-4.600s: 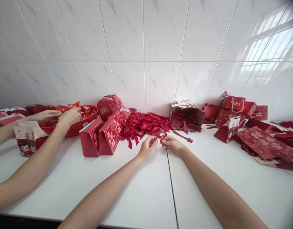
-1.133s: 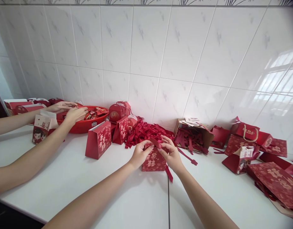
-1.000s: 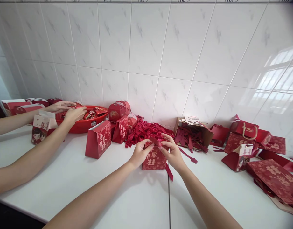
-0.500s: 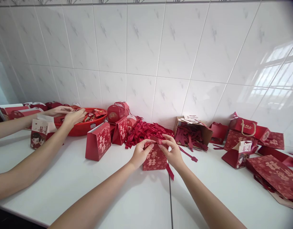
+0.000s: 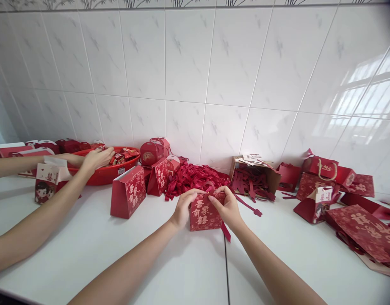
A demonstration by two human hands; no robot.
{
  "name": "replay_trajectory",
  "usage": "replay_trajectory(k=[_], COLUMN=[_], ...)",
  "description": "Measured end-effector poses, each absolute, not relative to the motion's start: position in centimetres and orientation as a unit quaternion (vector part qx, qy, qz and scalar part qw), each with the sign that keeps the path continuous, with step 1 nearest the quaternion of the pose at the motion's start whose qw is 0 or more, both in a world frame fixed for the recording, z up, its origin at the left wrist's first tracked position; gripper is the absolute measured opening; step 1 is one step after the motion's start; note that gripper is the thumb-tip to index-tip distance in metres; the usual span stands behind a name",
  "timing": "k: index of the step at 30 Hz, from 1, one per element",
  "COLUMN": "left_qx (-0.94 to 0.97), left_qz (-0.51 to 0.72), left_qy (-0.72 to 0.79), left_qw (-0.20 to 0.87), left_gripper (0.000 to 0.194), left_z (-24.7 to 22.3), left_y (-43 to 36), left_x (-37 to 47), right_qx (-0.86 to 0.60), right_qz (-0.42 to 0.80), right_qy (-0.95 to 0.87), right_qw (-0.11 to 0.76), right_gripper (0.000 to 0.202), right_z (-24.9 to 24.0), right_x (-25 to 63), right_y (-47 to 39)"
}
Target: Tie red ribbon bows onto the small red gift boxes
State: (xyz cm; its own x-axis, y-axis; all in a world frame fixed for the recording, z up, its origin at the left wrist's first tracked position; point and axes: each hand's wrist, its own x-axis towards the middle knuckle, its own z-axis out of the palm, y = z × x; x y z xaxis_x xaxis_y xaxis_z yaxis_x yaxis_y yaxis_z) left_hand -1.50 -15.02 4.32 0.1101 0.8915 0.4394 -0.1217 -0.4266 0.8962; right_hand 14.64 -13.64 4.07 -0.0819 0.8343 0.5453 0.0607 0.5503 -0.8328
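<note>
A small red gift box point(image 5: 205, 217) with gold characters stands on the white table in front of me. My left hand point(image 5: 183, 206) grips its left side, the fingers reaching over the top edge. At the top right, my right hand point(image 5: 225, 206) pinches a dark red ribbon point(image 5: 210, 186), which forms a loop above the box. One ribbon tail hangs down past the right side of the box onto the table. My fingertips partly hide the ribbon where it meets the box top.
Behind the box lies a heap of red ribbons point(image 5: 197, 174), beside an open cardboard carton point(image 5: 272, 180). Other red boxes point(image 5: 128, 192) stand to the left. A co-worker's hands point(image 5: 99, 159) reach into a red basket point(image 5: 107, 174) of wrapped sweets. More boxes and bags point(image 5: 366, 228) lie right.
My left fingers have moved from the ribbon to the box's top edge. The ribbon loop now stands higher. The co-worker's farther hand has gone deeper behind the nearer one.
</note>
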Motion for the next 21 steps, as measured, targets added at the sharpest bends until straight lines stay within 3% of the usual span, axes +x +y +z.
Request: replay_trajectory(k=[3,7,14,21], left_qx=[0.582,0.577,0.592,0.568], left_qz=[0.612,0.610,0.584,0.578], left_qy=[0.321,0.326,0.358,0.358], left_qw=[0.429,0.434,0.425,0.465], left_gripper=[0.025,0.039,0.015,0.014], left_z=[4.6,5.0,5.1,4.8], left_y=[-14.8,-14.9,-15.3,-15.1], left_x=[-1.4,-1.3,-1.0,-1.1], right_qx=[-0.336,-0.328,-0.291,-0.293], right_qz=[0.297,0.256,0.116,0.089], right_qy=[-0.670,-0.692,-0.798,-0.821], right_qw=[0.592,0.590,0.514,0.482], right_gripper=[0.020,0.017,0.010,0.013], right_z=[4.0,4.2,5.7,6.3], right_x=[14.9,15.1,15.7,15.3], right_y=[-13.5,-13.6,-14.3,-15.2])
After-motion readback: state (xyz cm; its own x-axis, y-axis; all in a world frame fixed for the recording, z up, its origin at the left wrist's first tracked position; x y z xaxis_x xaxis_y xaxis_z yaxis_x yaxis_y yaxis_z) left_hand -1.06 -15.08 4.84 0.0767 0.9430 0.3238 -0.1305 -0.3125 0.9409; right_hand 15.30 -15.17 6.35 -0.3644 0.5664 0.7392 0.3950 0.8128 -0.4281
